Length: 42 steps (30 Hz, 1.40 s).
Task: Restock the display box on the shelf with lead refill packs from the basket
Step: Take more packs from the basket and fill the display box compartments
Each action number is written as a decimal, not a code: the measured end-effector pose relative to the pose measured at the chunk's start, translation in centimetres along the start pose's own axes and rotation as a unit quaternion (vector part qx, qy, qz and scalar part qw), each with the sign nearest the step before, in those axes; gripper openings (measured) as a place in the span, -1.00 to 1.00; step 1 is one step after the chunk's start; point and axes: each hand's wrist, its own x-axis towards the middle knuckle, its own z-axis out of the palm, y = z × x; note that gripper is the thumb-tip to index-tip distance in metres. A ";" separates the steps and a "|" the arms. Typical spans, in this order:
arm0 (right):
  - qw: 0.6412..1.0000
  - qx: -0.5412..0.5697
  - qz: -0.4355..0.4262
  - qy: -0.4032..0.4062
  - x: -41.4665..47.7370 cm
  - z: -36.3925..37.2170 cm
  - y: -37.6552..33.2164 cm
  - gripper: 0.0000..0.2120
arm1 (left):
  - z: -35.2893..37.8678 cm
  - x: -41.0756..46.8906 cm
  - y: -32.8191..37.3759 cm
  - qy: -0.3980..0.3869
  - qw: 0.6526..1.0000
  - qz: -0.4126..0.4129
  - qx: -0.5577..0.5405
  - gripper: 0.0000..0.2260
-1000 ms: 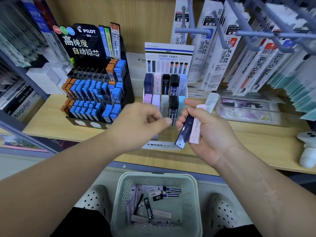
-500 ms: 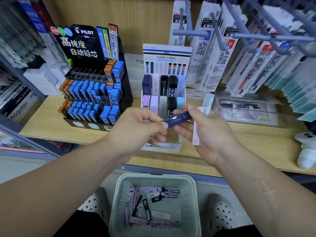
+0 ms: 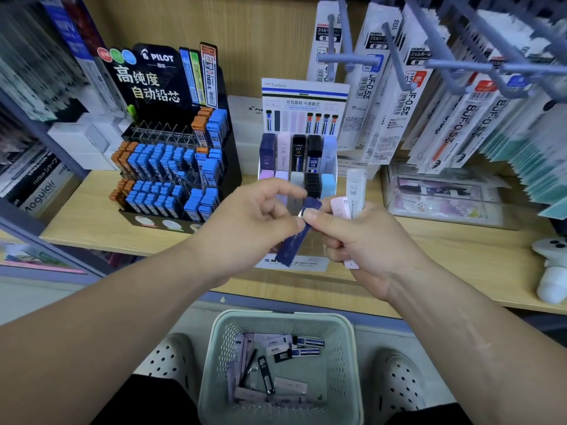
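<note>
The white Tombow display box (image 3: 304, 98) stands on the wooden shelf (image 3: 460, 256), its slots holding navy, pink, black, white and light-blue refill packs. In front of it my left hand (image 3: 248, 228) pinches the upper part of a navy lead refill pack (image 3: 294, 244), which hangs tilted between both hands. My right hand (image 3: 365, 243) has its thumb on that same pack and grips a pink pack (image 3: 341, 207) and a white pack (image 3: 354, 191) in its fingers. Below, the pale green basket (image 3: 282, 318) holds several more packs.
A black Pilot lead display (image 3: 171, 167) with blue and orange cases stands left of the box. Hanging pen refills on hooks (image 3: 429, 96) fill the upper right. Flat clear packets (image 3: 441, 197) lie on the shelf at right. White perforated shoes (image 3: 399, 381) flank the basket.
The navy pack has swung from lying crosswise between my hands to hanging nearly upright. Both hands have drawn closer together in front of the display box.
</note>
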 end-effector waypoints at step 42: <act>0.988 0.054 0.008 0.145 1.3 -0.9 0.0 -0.83 | -3.4 1.5 -3.2 0.029 0.861 0.222 0.457 -0.90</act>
